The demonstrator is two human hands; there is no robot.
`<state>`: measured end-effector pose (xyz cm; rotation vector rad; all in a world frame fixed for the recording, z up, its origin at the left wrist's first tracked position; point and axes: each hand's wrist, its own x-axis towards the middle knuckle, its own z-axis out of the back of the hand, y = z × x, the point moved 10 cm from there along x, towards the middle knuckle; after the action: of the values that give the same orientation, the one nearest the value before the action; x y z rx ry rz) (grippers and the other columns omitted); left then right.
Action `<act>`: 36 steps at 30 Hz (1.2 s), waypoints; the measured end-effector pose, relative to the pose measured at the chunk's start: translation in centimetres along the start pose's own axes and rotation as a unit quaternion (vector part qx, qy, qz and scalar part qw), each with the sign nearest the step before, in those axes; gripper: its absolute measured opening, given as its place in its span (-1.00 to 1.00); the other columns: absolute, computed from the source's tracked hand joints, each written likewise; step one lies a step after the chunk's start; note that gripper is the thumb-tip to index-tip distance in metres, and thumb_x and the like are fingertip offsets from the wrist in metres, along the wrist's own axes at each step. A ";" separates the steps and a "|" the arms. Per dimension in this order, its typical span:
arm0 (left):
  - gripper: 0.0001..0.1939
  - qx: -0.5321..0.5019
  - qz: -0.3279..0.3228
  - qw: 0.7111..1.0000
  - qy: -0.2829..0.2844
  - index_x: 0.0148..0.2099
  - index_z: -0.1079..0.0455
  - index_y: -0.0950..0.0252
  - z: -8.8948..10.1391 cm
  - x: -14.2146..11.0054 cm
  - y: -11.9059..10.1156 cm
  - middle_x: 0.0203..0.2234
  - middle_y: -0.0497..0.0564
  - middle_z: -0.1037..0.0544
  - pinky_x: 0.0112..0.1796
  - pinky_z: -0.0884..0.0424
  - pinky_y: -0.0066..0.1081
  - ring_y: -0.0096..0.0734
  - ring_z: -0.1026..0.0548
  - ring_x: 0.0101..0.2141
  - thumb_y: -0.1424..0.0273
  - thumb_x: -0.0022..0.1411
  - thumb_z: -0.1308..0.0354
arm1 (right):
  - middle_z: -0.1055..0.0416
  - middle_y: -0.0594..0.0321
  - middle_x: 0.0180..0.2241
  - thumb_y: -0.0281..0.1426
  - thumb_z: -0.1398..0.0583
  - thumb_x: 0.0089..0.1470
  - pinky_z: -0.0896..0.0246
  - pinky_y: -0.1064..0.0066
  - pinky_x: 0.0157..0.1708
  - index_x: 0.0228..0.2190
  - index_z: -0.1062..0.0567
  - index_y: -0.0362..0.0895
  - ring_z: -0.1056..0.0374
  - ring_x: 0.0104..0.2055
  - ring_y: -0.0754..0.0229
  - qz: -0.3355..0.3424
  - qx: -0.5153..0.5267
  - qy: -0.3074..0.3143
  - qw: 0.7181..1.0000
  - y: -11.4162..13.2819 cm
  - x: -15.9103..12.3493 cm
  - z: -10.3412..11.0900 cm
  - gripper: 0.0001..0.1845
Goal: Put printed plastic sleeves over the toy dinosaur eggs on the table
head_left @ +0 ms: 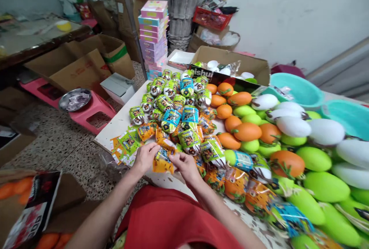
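Between my two hands, just over the table's near edge, is an orange printed plastic wrapper (163, 160). My left hand (145, 159) pinches its left side, and my right hand (185, 167) pinches its upper right corner. It looks flat; whether anything is inside I cannot tell. Left of my hands lie flat green wrappers (128, 141) and orange ones, loosely piled. Just beyond is a heap of wrapped egg-shaped toys (165, 103) in green, blue and orange sleeves. To the right lie unwrapped plastic eggs: orange ones (249, 131), green ones (326, 186) and white ones (294, 122).
An open cardboard box (245, 62) with white and green pieces stands at the table's back, with turquoise basins (300, 85) right of it. Stacked pink and purple boxes (154, 37) rise behind. A pink stool (90, 114) bearing a metal bowl (75, 100) stands left.
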<state>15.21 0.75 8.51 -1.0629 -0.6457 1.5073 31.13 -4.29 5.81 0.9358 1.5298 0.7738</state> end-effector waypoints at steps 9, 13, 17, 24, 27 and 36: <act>-0.76 -0.182 -0.010 0.977 0.112 -0.43 -0.41 0.27 -4.9 -0.1 -2.0 -0.55 -0.10 -0.44 -0.45 -0.27 -0.53 -0.43 -0.36 -0.48 0.19 0.08 -0.19 | -0.37 0.32 -0.62 -0.30 -0.23 -0.16 -0.11 0.46 -0.53 -0.60 -0.46 -0.14 -0.22 -0.52 0.24 0.075 -0.092 -0.203 0.972 1.8 -2.7 8.6 -0.84; -0.76 -0.249 0.044 0.939 0.232 -0.33 -0.47 0.29 -10.2 -2.5 -4.6 -0.45 -0.04 -0.56 -0.34 -0.38 -0.50 -0.35 -0.47 -0.37 0.21 0.04 -0.27 | -0.30 0.37 -0.66 -0.34 -0.23 -0.16 -0.04 0.50 -0.54 -0.67 -0.40 -0.13 -0.18 -0.50 0.26 0.092 -0.113 -0.244 0.959 2.5 -4.4 11.0 -0.82; -0.72 -0.344 0.107 0.880 0.310 -0.19 -0.48 0.31 -13.7 -3.9 -6.9 -0.32 0.04 -0.61 -0.24 -0.45 -0.42 -0.29 -0.55 -0.29 0.29 0.05 -0.30 | -0.31 0.38 -0.66 -0.33 -0.27 -0.16 -0.01 0.52 -0.57 -0.65 -0.43 -0.14 -0.17 -0.53 0.29 0.089 -0.105 -0.240 0.961 2.1 -6.1 12.1 -0.82; -0.76 -0.485 0.145 0.842 0.185 -0.17 -0.46 0.30 -13.1 0.0 -7.9 -0.25 0.04 -0.62 -0.15 -0.50 -0.44 -0.33 -0.58 -0.21 0.48 0.05 -0.29 | -0.48 0.15 -0.35 -0.04 -0.22 -0.06 -0.28 0.39 -0.55 -0.27 -0.46 -0.16 -0.41 -0.44 0.14 0.070 -0.049 -0.328 0.941 3.6 -7.9 21.1 -0.54; -0.74 -0.495 0.154 0.840 0.162 -0.14 -0.45 0.28 -13.3 0.5 -7.4 -0.21 0.02 -0.62 -0.12 -0.50 -0.45 -0.34 -0.57 -0.16 0.51 0.07 -0.27 | -0.30 -0.04 0.03 -0.02 -0.21 -0.07 -0.38 0.28 -0.26 -0.02 -0.28 -0.16 -0.38 -0.07 0.01 0.072 -0.047 -0.463 0.882 6.5 -6.9 28.2 -0.33; -0.73 -0.470 0.229 0.842 0.135 -0.17 -0.46 0.29 -13.9 -0.6 -4.1 -0.23 0.06 -0.62 -0.10 -0.52 -0.33 -0.22 -0.57 -0.14 0.53 0.03 -0.31 | 0.08 -0.29 0.20 -0.03 -0.29 -0.24 0.02 -0.18 0.03 0.07 -0.11 -0.25 0.11 0.25 -0.33 -0.034 -0.093 -0.634 0.767 9.8 0.1 35.0 -0.06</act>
<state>29.35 -1.09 6.03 -2.2743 -1.0113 1.3706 67.12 -0.25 8.84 0.9109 0.2605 0.0848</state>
